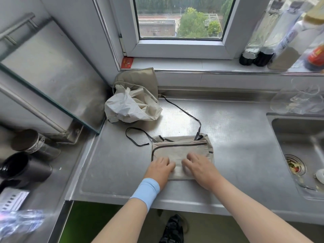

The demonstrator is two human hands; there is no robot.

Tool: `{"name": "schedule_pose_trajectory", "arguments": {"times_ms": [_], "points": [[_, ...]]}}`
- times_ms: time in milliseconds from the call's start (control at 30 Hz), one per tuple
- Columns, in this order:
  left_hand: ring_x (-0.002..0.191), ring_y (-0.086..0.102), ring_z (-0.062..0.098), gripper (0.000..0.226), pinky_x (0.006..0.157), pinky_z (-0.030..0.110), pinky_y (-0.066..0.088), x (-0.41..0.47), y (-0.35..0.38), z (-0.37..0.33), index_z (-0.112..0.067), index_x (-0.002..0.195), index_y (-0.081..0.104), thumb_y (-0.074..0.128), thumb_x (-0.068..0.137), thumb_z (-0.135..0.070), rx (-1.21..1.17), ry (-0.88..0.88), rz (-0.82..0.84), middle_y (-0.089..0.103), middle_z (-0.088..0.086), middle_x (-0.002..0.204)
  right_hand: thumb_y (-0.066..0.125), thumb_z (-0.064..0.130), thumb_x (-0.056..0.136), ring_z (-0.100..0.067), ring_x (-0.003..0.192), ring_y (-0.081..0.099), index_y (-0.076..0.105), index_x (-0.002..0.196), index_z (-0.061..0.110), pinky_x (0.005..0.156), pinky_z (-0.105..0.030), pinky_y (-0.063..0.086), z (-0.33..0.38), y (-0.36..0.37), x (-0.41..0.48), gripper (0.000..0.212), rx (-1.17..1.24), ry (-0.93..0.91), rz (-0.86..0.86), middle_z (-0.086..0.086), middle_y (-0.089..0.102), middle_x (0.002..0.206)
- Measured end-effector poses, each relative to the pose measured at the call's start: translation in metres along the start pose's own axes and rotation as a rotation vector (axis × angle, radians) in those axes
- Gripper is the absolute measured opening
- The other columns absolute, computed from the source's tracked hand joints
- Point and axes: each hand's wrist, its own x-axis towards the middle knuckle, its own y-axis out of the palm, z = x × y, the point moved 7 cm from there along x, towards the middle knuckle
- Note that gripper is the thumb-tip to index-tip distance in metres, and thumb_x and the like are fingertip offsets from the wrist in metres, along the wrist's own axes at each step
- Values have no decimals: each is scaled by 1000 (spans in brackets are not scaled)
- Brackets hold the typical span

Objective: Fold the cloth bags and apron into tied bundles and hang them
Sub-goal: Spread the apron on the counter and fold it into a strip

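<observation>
Apron (182,148) folded to a flat rectangle, near the counter's (236,137) front edge, long axis parallel to that edge. Black ties (185,114) trail from its far edge, one toward the back, one looping left. Left hand (160,168) and right hand (198,166) press side by side on its near half, fingers spread, nothing pinched. Cloth bags (129,106) crumpled at the back-left corner. Sink (298,137) at the right.
</observation>
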Motion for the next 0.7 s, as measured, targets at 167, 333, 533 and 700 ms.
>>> {"name": "schedule_pose_trajectory", "arguments": {"times_ms": [167,333,533,700], "points": [[105,41,22,26,87,33,38,-13,-3,10,-25,104,50,45,81,-35,-82,-127,91,46,-3,109,51,48,79,-21,93,50,53,100,21,76,-35,46,-1,-11,-18,34,33,-14,80,0,51,102],[101,36,14,43,88,27,38,-19,-5,19,-24,100,49,58,72,-56,-174,-73,114,43,-7,107,45,42,76,-21,87,58,58,100,19,62,-34,48,-7,-14,-20,36,-69,-54,168,2,56,102],[100,51,22,22,90,31,44,-17,-12,39,-15,99,68,63,90,-34,-334,-157,38,57,1,105,54,31,90,-26,67,64,62,77,17,49,-30,42,-24,-18,-14,20,-41,98,12,-1,59,80],[96,56,20,22,78,22,36,-6,-12,52,-16,101,66,57,94,-35,-379,-332,86,53,1,105,41,43,102,-22,96,62,62,99,19,70,-33,43,-40,-18,-10,31,24,281,78,1,60,104]]}}
